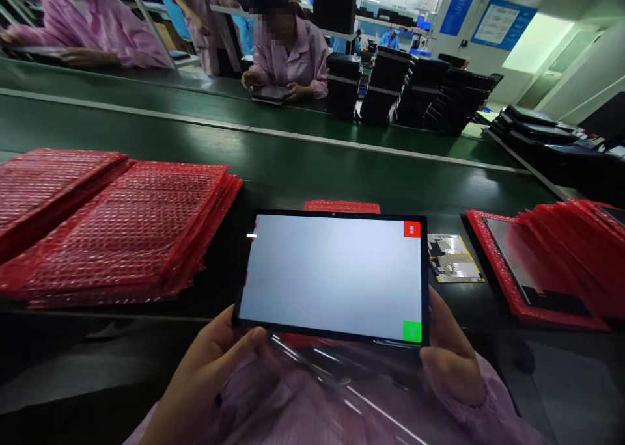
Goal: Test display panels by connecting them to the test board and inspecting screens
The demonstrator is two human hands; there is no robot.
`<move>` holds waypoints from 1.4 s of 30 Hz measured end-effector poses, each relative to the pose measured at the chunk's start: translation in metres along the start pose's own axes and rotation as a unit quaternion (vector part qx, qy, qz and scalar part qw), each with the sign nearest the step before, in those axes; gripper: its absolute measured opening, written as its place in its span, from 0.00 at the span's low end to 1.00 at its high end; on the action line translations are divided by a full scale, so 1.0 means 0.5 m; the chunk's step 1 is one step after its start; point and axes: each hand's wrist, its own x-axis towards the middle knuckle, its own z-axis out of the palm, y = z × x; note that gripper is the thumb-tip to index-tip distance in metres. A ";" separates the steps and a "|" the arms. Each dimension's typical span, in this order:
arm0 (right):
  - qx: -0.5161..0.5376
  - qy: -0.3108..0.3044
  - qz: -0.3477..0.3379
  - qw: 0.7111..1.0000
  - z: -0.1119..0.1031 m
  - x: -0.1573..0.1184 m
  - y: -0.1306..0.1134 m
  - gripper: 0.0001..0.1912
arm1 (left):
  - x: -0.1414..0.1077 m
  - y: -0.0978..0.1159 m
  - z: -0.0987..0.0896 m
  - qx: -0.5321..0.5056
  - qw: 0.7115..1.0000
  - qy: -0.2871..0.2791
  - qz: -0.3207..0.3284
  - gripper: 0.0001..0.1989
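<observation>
A tablet (332,276) with a lit, nearly white screen is held up in front of me, its long side running left to right. A red square shows in the screen's upper right corner and a green one in its lower right. My left hand (215,354) grips the lower left corner, thumb on the front edge. Around the lower right edge is my right hand (452,350), its other fingers hidden behind. Clear plastic film (342,380) hangs below the tablet's bottom edge. Behind the tablet, part of a red bubble-wrap piece (342,207) shows.
Red bubble-wrap pouches (127,230) are stacked on the left. To the right lie a circuit board piece (455,259) and red pouches (566,256) with a display panel (530,263). Across the green bench (273,149), people in pink work; black stacks (385,84) stand there.
</observation>
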 end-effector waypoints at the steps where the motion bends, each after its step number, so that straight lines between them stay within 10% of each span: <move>1: -0.001 -0.004 0.000 1.000 0.002 0.001 -0.001 0.32 | 0.001 -0.001 -0.002 0.004 1.000 0.000 -0.001 0.14; 31: 0.017 -0.032 0.012 0.999 -0.013 -0.009 0.029 0.31 | 0.016 -0.049 -0.049 0.053 0.998 -0.010 -0.013 0.17; 42: 0.035 0.045 0.034 0.998 -0.026 -0.024 0.044 0.30 | 0.000 -0.046 -0.049 0.083 0.996 -0.011 0.016 0.14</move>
